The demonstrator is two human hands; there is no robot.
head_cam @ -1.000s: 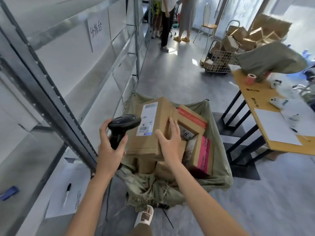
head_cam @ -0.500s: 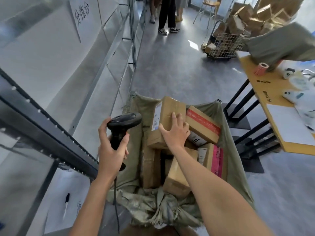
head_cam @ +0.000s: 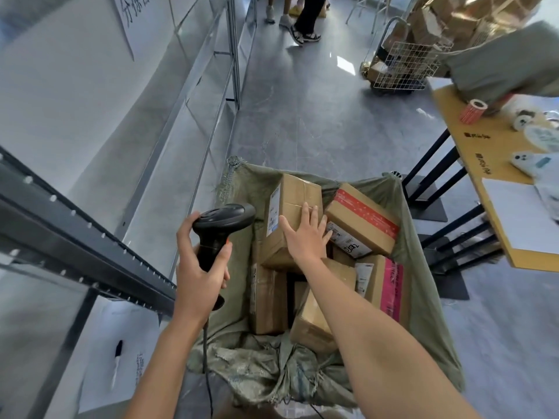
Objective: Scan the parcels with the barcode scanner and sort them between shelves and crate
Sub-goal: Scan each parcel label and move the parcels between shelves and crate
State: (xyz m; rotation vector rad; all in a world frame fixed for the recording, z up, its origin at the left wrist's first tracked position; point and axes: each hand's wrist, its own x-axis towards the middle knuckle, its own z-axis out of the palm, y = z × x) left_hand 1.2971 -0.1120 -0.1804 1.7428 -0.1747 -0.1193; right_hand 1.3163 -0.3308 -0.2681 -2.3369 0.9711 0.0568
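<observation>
grey polished floor [head_cam: 302, 116], bright light patch [head_cam: 345, 64] on it. white wall [head_cam: 60, 86] at left with paper sign [head_cam: 133, 16]. wooden counter [head_cam: 484, 164] on black legs at right. wire cart [head_cam: 402, 68] near far end. standing people's feet [head_cam: 298, 21] at top.

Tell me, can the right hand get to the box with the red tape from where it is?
Probably yes. The right hand lies flat on the tall box, and the box with the red tape sits right beside it at the top of the sack. Nothing covers it, and the fingertips are almost at its label already.
</observation>
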